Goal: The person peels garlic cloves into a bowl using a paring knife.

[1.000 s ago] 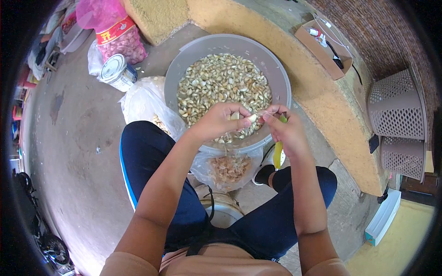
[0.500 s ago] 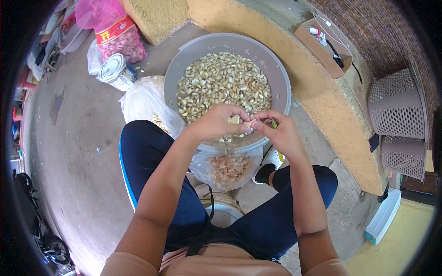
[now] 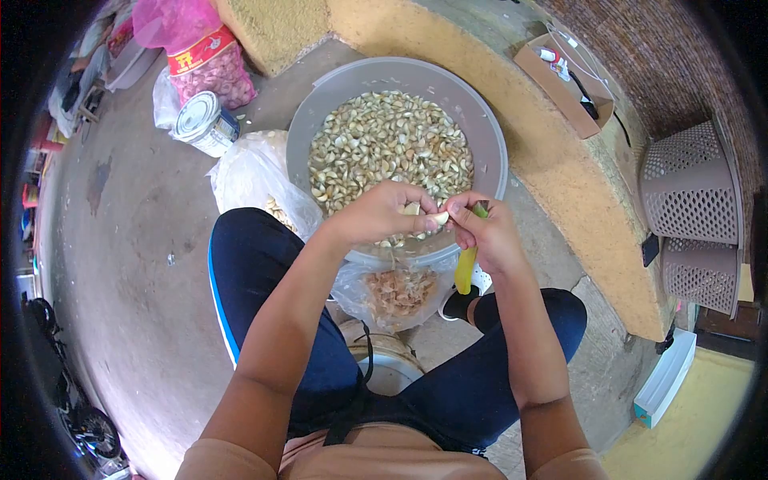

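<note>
The left hand pinches a pale clove between thumb and fingertips, with a second whitish piece tucked against its fingers. The right hand is closed around a yellow tool pointing down from the palm, its fingertips right at the clove's end; whether they touch it I cannot tell. Both hands are over the near right part of the tub, the right one by the rim. Inside, loose cloves spread below the wall's top edge. A bag of peels is at the near rim, between the knees, which bound the room below the hands. A white bag meets the tub's left side; the yellow ledge runs close along its right. Floor stretches broadly to the left.
</note>
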The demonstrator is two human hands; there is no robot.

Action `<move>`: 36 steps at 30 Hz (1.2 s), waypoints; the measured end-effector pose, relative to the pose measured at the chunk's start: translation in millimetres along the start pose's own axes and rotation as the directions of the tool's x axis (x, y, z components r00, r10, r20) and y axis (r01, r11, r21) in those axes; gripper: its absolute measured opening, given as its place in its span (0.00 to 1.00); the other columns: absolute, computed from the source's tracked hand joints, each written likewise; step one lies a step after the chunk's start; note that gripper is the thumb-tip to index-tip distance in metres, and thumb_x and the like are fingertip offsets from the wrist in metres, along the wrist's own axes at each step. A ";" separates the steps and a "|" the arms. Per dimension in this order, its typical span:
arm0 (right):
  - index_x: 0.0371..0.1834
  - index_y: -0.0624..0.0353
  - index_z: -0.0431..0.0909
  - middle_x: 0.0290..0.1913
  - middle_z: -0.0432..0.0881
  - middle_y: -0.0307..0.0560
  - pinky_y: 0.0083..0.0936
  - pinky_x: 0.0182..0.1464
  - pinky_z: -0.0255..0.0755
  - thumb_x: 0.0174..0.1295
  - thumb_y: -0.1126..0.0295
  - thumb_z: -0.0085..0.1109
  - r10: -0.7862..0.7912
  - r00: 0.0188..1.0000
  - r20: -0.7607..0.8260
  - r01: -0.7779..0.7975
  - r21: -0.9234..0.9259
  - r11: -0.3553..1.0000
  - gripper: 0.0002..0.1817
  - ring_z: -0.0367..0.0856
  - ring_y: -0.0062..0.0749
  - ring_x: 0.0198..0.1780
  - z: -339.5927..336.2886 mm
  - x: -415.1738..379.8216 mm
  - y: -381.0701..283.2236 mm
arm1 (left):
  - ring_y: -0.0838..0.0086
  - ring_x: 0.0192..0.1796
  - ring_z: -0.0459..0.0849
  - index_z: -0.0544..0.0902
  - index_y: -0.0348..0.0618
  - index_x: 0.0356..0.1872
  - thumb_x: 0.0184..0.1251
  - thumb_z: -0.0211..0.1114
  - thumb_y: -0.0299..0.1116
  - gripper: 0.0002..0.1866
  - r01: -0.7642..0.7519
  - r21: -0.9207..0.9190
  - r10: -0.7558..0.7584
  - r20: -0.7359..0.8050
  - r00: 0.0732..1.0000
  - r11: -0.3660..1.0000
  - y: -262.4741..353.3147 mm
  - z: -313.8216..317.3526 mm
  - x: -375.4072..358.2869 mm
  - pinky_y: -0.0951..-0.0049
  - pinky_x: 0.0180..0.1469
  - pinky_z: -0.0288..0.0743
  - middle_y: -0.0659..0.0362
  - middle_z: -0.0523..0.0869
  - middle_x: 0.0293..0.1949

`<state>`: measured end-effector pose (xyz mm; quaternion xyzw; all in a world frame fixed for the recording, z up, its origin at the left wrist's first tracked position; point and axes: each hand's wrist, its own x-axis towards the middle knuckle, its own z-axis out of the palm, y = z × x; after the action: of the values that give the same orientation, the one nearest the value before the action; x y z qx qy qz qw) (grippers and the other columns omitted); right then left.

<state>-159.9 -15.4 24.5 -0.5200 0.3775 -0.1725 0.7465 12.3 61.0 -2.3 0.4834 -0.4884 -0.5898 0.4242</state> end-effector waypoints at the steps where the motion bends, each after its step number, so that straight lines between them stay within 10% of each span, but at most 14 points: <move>1: 0.31 0.63 0.75 0.20 0.72 0.39 0.13 0.18 0.55 0.56 0.70 0.56 0.010 1.000 0.009 -0.010 0.023 1.000 0.07 0.60 0.14 0.15 -0.1 0.4 0.6 | 0.83 0.33 0.74 0.78 0.37 0.35 0.54 0.64 0.30 0.10 -0.009 -0.003 0.009 -0.001 1.000 1.000 -2.1 0.1 0.5 0.81 0.37 0.69 0.64 0.79 0.30; 10: 0.32 0.62 0.74 0.21 0.71 0.37 0.14 0.17 0.56 0.58 0.68 0.55 0.017 0.999 -0.030 -0.011 0.203 0.979 0.07 0.61 0.14 0.15 7.2 -1.2 8.1 | 0.85 0.26 0.73 0.77 0.38 0.38 0.56 0.63 0.34 0.12 0.075 -0.074 -0.081 -0.083 0.993 0.994 -1.2 1.5 1.5 0.85 0.27 0.65 0.63 0.78 0.27; 20: 0.32 0.65 0.74 0.28 0.78 0.43 0.21 0.35 0.68 0.59 0.71 0.52 -0.411 0.893 -0.181 0.315 -0.401 0.860 0.07 0.74 0.25 0.30 13.2 10.0 21.6 | 0.88 0.15 0.61 0.74 0.39 0.33 0.60 0.57 0.32 0.07 0.203 -0.598 -0.241 0.017 0.970 0.776 -14.2 10.8 5.6 0.88 0.12 0.47 0.63 0.72 0.22; 36: 0.33 0.66 0.78 0.30 0.79 0.45 0.20 0.38 0.67 0.55 0.70 0.56 -0.213 0.964 -0.159 0.129 -0.421 0.898 0.09 0.74 0.23 0.32 6.6 5.5 3.8 | 0.89 0.17 0.65 0.73 0.39 0.36 0.56 0.62 0.32 0.11 0.191 -0.346 -0.254 -0.146 0.956 0.919 -4.7 9.5 4.5 0.86 0.15 0.53 0.64 0.73 0.22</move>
<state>-151.9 -13.2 20.0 -0.6750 0.4312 -0.2068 0.5618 2.0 58.9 -7.1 0.5121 -0.2827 -0.6591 0.4727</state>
